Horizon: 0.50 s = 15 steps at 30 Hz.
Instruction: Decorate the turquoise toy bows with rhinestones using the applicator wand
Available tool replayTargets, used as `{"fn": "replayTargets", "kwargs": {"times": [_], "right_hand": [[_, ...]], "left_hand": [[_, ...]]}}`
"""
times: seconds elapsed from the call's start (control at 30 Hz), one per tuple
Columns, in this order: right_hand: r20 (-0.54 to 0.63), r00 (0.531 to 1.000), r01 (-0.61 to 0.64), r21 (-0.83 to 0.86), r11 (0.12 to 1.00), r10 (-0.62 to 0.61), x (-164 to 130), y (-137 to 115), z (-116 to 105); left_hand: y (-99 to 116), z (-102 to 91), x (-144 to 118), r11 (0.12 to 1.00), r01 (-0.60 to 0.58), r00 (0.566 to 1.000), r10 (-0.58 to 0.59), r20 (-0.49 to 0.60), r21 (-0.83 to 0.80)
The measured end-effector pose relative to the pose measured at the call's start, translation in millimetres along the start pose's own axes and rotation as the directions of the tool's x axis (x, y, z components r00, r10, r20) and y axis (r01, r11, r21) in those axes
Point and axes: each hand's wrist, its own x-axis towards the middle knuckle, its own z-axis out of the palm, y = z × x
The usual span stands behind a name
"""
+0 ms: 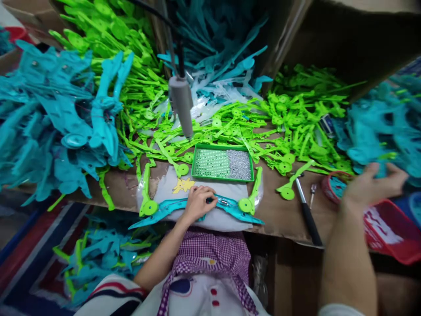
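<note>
A long, bow-shaped blue plastic part (235, 207) lies across a grey cloth at the table's front edge. My left hand (199, 202) is closed on its middle, with the fingertips beside a small dark spot I cannot make out. Green plastic arms with round discs, a left one (149, 207) and a right one (245, 205), sit at either end of the blue part. Far to the right, my right hand (375, 186) is at a heap of blue plastic parts (378, 127). Its thumb and fingers are bent together, and what they pinch is unclear.
A green tray (222, 179) of small metal pieces sits behind the cloth (226, 223). A grey hanging tool (181, 105) comes down above it. Right of the cloth lie a hammer (309, 215), a small screwdriver (312, 195) and a red basket (404, 254). Green parts (296, 109) are heaped behind.
</note>
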Motion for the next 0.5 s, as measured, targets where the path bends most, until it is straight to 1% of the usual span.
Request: {"fn": "replayTargets", "kwargs": {"times": [0.03,0.07,0.1,0.13,0.17,0.23,0.3,0.37,0.43,0.5], "right_hand": [[-0.016,0.989,-0.144,-0.018,0.989,0.144,-16.0,-8.7,1.1],[-0.019,0.974,-0.224,-0.019,0.974,0.224,-32.4,-17.8,1.3],[-0.011,0.964,-0.264,-0.01,0.964,0.264,-49.0,-26.7,0.2],[0.017,0.966,-0.256,0.001,0.967,0.256,-65.6,-35.0,-2.5],[0.047,0.974,-0.223,0.013,0.975,0.222,-81.7,-42.5,-6.7],[0.123,0.985,-0.123,0.015,0.992,0.12,-110.8,-54.7,-19.0],[0.224,0.974,-0.028,-0.036,0.999,0.035,-132.1,-64.3,-34.2],[0.323,0.946,0.022,-0.134,0.991,0.023,-143.2,-72.3,-49.5],[0.401,0.915,0.043,-0.229,0.972,0.054,-144.7,-78.8,-62.2],[0.451,0.89,0.051,-0.238,0.97,0.064,-139.7,-82.6,-70.2]], "left_hand": [[0.5,0.1,-0.3,1.0,-0.002,1.0,0.002,-0.006,0.007],[0.6,0.4,-0.6,1.0,-0.007,1.0,0.007,-0.009,0.014],[0.4,0.8,-0.9,1.0,-0.016,1.0,0.017,-0.01,0.02],[-0.2,1.3,-1.2,0.999,-0.027,1.0,0.027,-0.01,0.023],[-0.9,1.8,-1.4,0.999,-0.037,0.999,0.037,-0.011,0.027],[-2.5,2.7,-1.6,0.998,-0.054,0.998,0.054,-0.016,0.035],[-3.4,3.2,-1.6,0.997,-0.067,0.998,0.068,-0.019,0.044],[-2.8,3.2,-1.3,0.996,-0.068,0.997,0.069,-0.019,0.053],[-0.6,2.9,-1.0,0.997,-0.055,0.998,0.056,-0.021,0.056],[2.8,2.5,-0.9,0.998,-0.034,0.999,0.035,-0.019,0.056]]}}
